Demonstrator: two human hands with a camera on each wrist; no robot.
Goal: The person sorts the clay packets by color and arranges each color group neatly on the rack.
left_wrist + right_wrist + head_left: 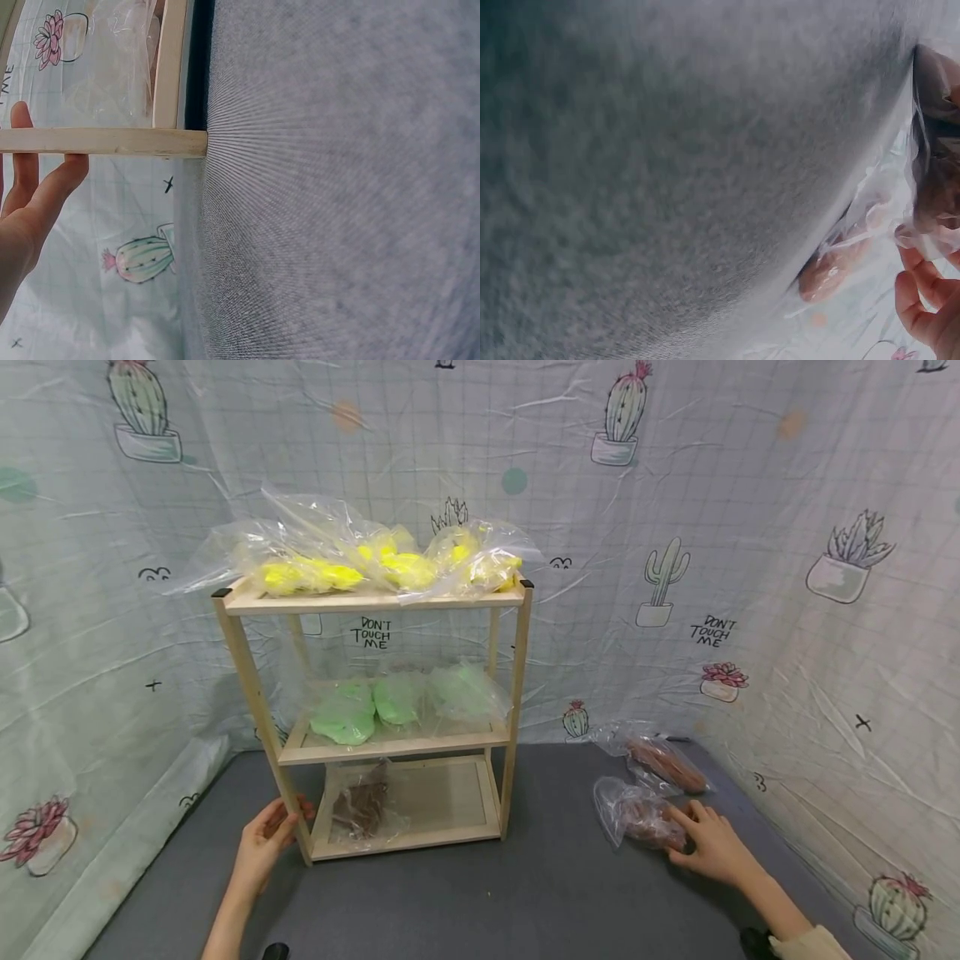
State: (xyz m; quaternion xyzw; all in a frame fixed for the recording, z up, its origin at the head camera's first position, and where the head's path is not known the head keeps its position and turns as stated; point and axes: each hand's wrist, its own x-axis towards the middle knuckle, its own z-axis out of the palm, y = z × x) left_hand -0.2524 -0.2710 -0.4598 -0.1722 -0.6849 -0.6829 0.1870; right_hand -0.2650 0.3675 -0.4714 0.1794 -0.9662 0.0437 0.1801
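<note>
My left hand (266, 839) grips the left front leg (258, 710) of a wooden three-tier shelf low down, fingers passing behind it. In the left wrist view, fingertips show on both sides of that leg (112, 141). On the right of the table, my right hand (712, 843) holds the near end of a clear plastic bag of brown contents (648, 818), thumb and fingers at its edge. The right wrist view shows fingertips (906, 234) at the plastic. Just behind lies a second bag with long brown contents (671, 764).
The wooden shelf (397, 747) carries bags with yellow contents (408, 568) on top, bags with green contents (345, 714) in the middle and one brown bag (363, 806) at the lower left. Cactus-printed sheeting (517, 427) surrounds the grey table (480, 910).
</note>
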